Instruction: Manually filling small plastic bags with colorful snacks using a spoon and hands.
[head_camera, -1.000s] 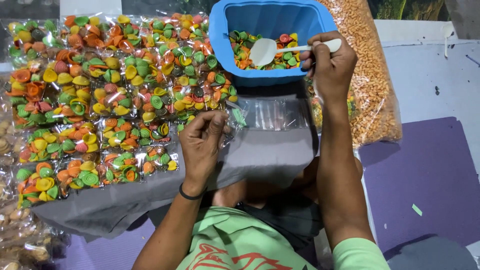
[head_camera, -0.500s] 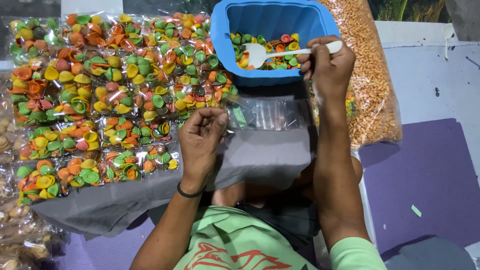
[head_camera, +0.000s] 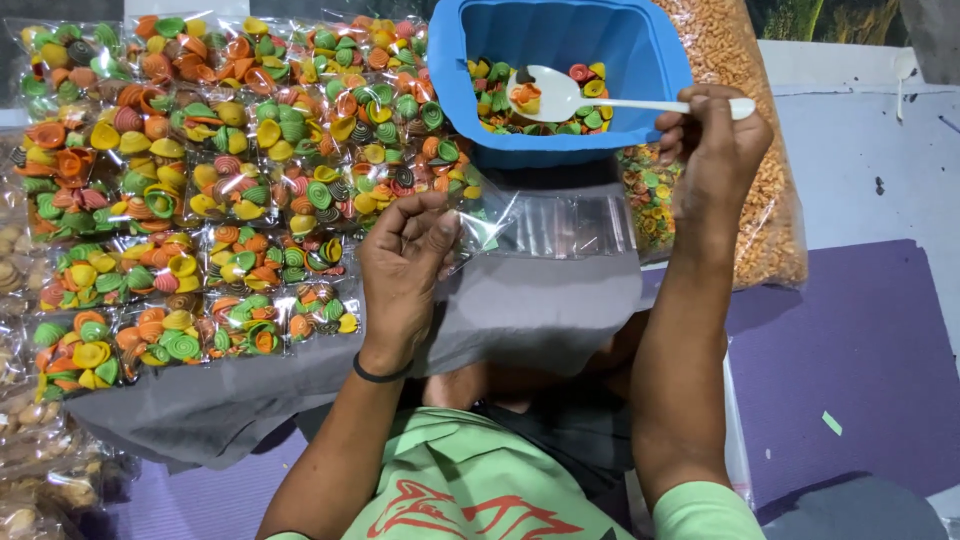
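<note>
The right hand pinches the handle of a white spoon, holding its bowl level over the blue tub so the few coloured shell snacks on it stay put. The left hand, its grip pressed on the mouth of a small clear bag, holds it just below the tub, close to the spoon. Filled packets lie in rows to the left on a grey cloth.

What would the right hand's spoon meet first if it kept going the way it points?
The right hand holds a white spoon pointing left over the blue tub. Going straight on, it would probably meet the tub's far left wall first, though its height above the coloured snacks is unclear.
</note>
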